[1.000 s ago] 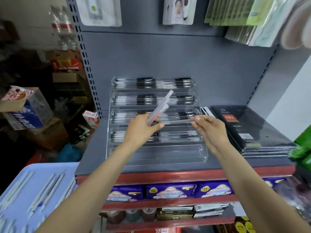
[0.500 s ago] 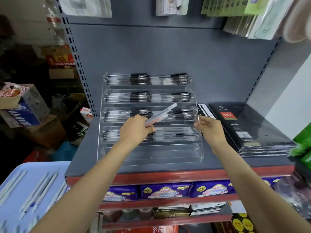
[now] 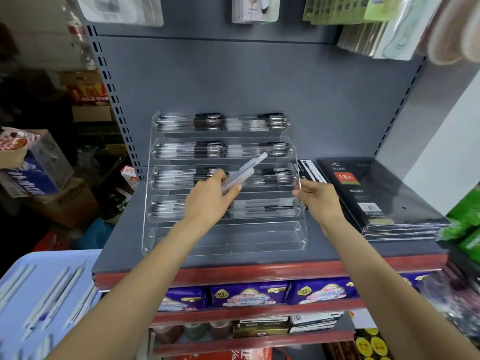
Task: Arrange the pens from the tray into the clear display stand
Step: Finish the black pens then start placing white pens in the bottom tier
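Observation:
A clear tiered display stand (image 3: 223, 239) sits on the grey shelf. Its upper tiers hold rows of black-capped pens (image 3: 220, 123); the lowest tier is bare. My left hand (image 3: 207, 201) hovers over the stand's middle, closed on a small bundle of translucent pens (image 3: 245, 171) that points up and right. My right hand (image 3: 318, 201) is at the stand's right wall, level with the fourth tier, its fingertips touching the acrylic edge with nothing visible in them. A light blue tray (image 3: 15, 279) at lower left holds several loose pens (image 3: 61, 289).
A stack of black diaries (image 3: 376, 201) lies right of the stand, with green packets (image 3: 465, 224) beyond. Purple packs (image 3: 249, 294) fill the shelf below the red edge. Cardboard boxes (image 3: 39, 172) pile up at left. Packaged goods (image 3: 363, 19) hang overhead.
A second ago my right hand held one pen over the fourth tier; that pen is no longer in it and the hand has shifted to the stand's right wall. The left hand's bundle tilted lower.

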